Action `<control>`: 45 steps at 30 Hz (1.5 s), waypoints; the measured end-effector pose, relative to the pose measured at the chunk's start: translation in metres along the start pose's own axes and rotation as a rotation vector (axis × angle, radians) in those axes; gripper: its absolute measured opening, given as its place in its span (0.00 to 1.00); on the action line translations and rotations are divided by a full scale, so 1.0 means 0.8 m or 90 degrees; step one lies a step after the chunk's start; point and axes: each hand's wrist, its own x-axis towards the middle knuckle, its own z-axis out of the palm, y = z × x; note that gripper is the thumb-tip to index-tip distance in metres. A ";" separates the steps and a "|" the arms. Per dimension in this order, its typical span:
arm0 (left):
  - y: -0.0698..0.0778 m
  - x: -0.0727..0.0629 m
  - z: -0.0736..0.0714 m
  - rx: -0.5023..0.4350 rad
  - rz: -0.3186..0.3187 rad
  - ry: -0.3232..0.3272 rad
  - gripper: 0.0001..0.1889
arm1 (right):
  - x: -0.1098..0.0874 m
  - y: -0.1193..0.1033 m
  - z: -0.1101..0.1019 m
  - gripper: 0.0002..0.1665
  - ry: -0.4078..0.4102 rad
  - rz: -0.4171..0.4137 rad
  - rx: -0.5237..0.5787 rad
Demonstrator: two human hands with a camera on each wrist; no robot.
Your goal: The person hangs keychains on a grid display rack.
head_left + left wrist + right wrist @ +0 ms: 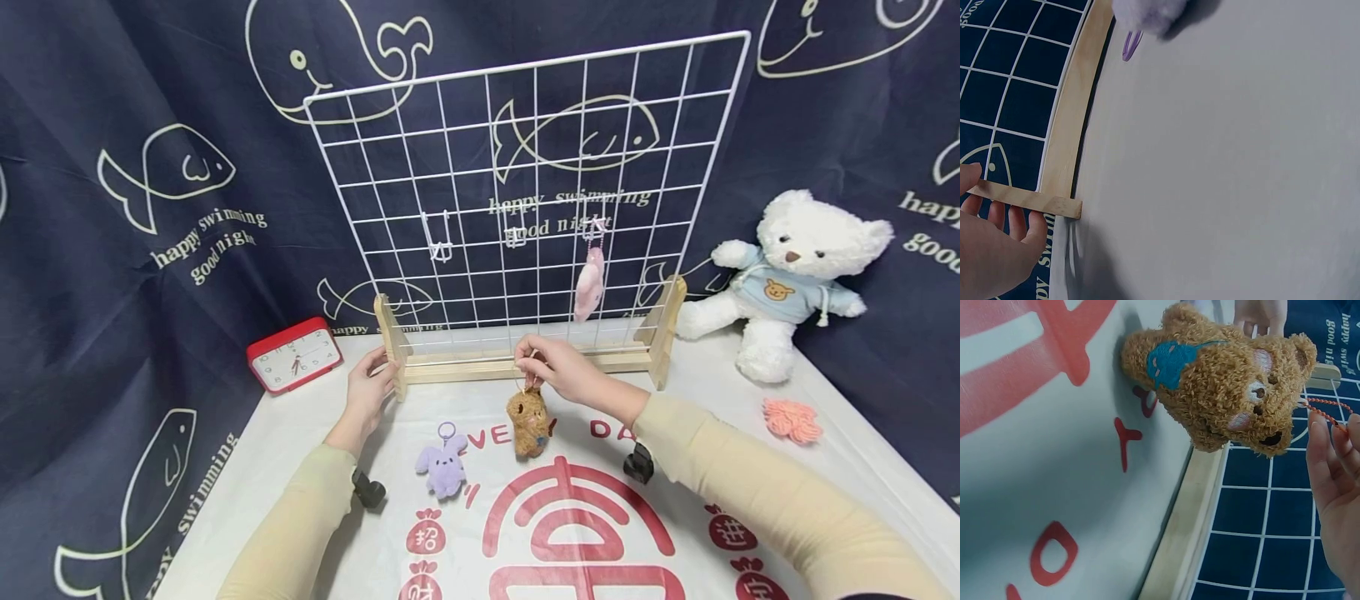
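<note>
My right hand (561,368) pinches the orange bead chain (1325,406) of a brown plush bear keychain (529,425). The bear hangs in front of the rack's wooden base, and the right wrist view shows its blue bag (1171,364) and embroidered face. At the left end of the white wire grid rack (489,179), my left hand (364,393) grips the upright wooden end piece (1025,199), thumb on one side and fingers on the other. A purple plush rabbit keychain (442,468) lies on the table between my forearms.
A pink plush keychain (590,285) hangs from the right hook on the grid; a left hook (441,248) and a middle hook (515,237) hold nothing. A red clock (295,357) stands left, a white teddy bear (787,283) right, near a coral-pink bundle (792,420).
</note>
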 end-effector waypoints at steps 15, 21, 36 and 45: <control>0.002 -0.002 -0.001 -0.009 -0.006 -0.012 0.29 | 0.022 -0.009 -0.018 0.04 0.065 -0.072 -0.043; 0.001 -0.003 0.000 -0.007 -0.008 -0.003 0.28 | 0.027 -0.014 -0.026 0.04 0.075 -0.080 -0.040; 0.000 -0.001 0.000 -0.012 -0.008 0.004 0.27 | 0.044 -0.053 -0.056 0.03 0.109 -0.098 -0.031; 0.002 -0.002 -0.002 -0.018 -0.010 -0.007 0.28 | 0.050 -0.068 -0.072 0.03 0.123 -0.094 -0.056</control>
